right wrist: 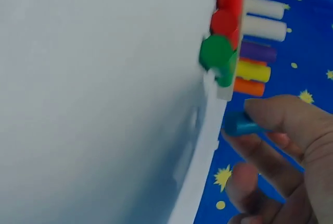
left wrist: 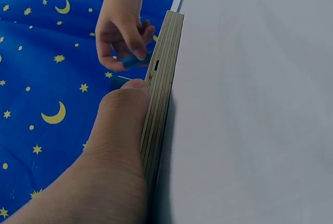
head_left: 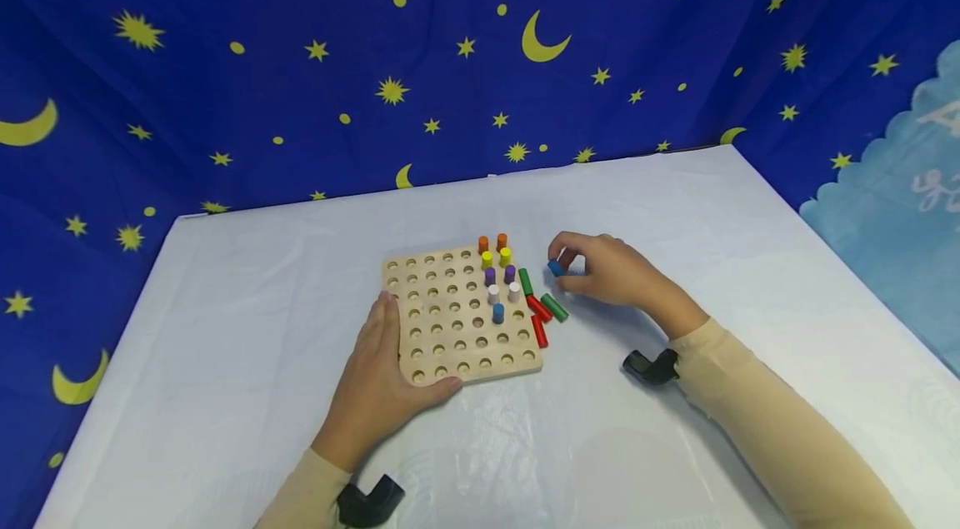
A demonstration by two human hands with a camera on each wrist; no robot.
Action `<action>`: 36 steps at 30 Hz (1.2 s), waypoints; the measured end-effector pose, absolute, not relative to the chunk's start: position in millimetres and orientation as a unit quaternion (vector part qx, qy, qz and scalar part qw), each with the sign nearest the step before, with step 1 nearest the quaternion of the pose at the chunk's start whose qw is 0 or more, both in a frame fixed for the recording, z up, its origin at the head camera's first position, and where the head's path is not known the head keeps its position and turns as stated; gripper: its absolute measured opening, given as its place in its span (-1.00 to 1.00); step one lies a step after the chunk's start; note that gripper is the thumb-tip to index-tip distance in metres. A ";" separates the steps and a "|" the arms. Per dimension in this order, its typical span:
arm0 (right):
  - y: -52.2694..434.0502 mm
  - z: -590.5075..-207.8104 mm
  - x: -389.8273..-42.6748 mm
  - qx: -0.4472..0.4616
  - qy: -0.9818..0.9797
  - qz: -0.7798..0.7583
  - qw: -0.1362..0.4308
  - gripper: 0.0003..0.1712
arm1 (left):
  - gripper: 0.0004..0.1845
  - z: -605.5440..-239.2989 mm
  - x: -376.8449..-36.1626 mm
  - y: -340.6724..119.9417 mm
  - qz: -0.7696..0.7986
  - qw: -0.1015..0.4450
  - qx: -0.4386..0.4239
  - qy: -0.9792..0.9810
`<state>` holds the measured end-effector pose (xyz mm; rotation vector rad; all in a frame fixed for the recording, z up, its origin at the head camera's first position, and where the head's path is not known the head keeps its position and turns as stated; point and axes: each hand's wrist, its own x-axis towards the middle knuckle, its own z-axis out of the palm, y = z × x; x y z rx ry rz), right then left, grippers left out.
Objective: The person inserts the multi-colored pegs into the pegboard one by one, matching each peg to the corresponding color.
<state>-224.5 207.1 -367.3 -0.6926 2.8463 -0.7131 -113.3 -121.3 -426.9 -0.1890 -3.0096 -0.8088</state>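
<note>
A wooden pegboard [head_left: 442, 329] with rows of round holes lies on the table. Pairs of orange, yellow, purple and white pegs stand in its right-hand columns, and one blue peg [head_left: 498, 313] stands below the white ones. My left hand [head_left: 382, 371] rests along the board's left side, thumb at the front edge and fingers against the left edge. Off the board's right side, my right hand [head_left: 611, 269] pinches another blue peg [right wrist: 243, 124] between thumb and fingers, above the table.
Loose green pegs [head_left: 555, 308] and red pegs [head_left: 539, 331] lie on the table beside the board's right edge. A white cloth [head_left: 262, 346] covers the table. Behind it hangs a blue curtain [head_left: 300, 87] with yellow moons and stars.
</note>
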 end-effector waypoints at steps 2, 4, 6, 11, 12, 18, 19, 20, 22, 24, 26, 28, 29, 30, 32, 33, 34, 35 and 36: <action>205.5 -366.3 -220.5 -0.231 0.933 -0.271 0.056 -0.66 | 0.56 -426.9 -113.3 -121.2 -0.258 0.009 -0.060 -0.964; 203.8 -365.9 -215.8 -0.234 0.921 -0.306 0.055 -0.68 | 0.56 -427.0 -113.3 -121.1 -0.258 0.008 -0.061 -0.964; 201.1 -365.2 -210.5 -0.240 0.909 -0.338 0.056 -0.69 | 0.56 -427.2 -113.4 -121.2 -0.257 0.009 -0.061 -0.964; 192.9 -367.4 -199.5 -0.262 0.887 -0.375 0.063 -0.71 | 0.55 -428.7 -112.9 -122.0 -0.257 0.007 -0.061 -0.964; 191.4 -367.9 -197.6 -0.265 0.886 -0.376 0.064 -0.71 | 0.55 -428.8 -112.9 -122.0 -0.257 0.006 -0.060 -0.964; 183.1 -369.7 -189.2 -0.275 0.884 -0.372 0.067 -0.70 | 0.55 -427.5 -113.2 -122.0 -0.259 0.004 -0.059 -0.964; 182.0 -370.0 -188.4 -0.276 0.883 -0.372 0.068 -0.71 | 0.55 -427.0 -113.3 -122.1 -0.260 0.005 -0.060 -0.964; 180.8 -370.6 -187.8 -0.277 0.884 -0.371 0.069 -0.71 | 0.55 -426.5 -113.4 -122.2 -0.261 0.006 -0.061 -0.963; 178.8 -371.2 -186.8 -0.279 0.883 -0.370 0.072 -0.71 | 0.55 -425.6 -113.6 -122.4 -0.262 0.007 -0.062 -0.963; 177.0 -371.4 -186.3 -0.282 0.884 -0.365 0.073 -0.72 | 0.55 -424.9 -113.8 -122.7 -0.263 0.007 -0.063 -0.963; 175.5 -371.8 -186.2 -0.285 0.885 -0.361 0.072 -0.73 | 0.55 -425.0 -114.2 -123.0 -0.261 0.007 -0.063 -0.963; 174.1 -372.4 -186.6 -0.286 0.886 -0.357 0.072 -0.73 | 0.55 -425.5 -114.5 -123.2 -0.260 0.008 -0.062 -0.963; 173.4 -372.8 -186.7 -0.288 0.886 -0.355 0.071 -0.73 | 0.55 -425.8 -114.6 -123.3 -0.260 0.008 -0.062 -0.964; 172.9 -373.4 -187.1 -0.290 0.886 -0.354 0.072 -0.73 | 0.55 -426.2 -114.7 -123.3 -0.261 0.008 -0.063 -0.963; 171.5 -374.2 -187.4 -0.290 0.887 -0.352 0.072 -0.73 | 0.55 -427.0 -114.9 -123.4 -0.261 0.008 -0.063 -0.963; 170.9 -374.8 -187.7 -0.291 0.887 -0.351 0.071 -0.73 | 0.55 -427.1 -114.8 -123.4 -0.261 0.007 -0.063 -0.963; 170.2 -375.0 -187.7 -0.291 0.888 -0.350 0.071 -0.73 | 0.55 -427.4 -114.9 -123.3 -0.261 0.007 -0.063 -0.963; 169.8 -375.4 -187.9 -0.290 0.889 -0.348 0.070 -0.73 | 0.55 -427.5 -114.9 -123.2 -0.261 0.006 -0.063 -0.963; 169.3 -375.7 -188.0 -0.288 0.890 -0.346 0.069 -0.73 | 0.55 -427.6 -115.0 -123.1 -0.261 0.005 -0.063 -0.963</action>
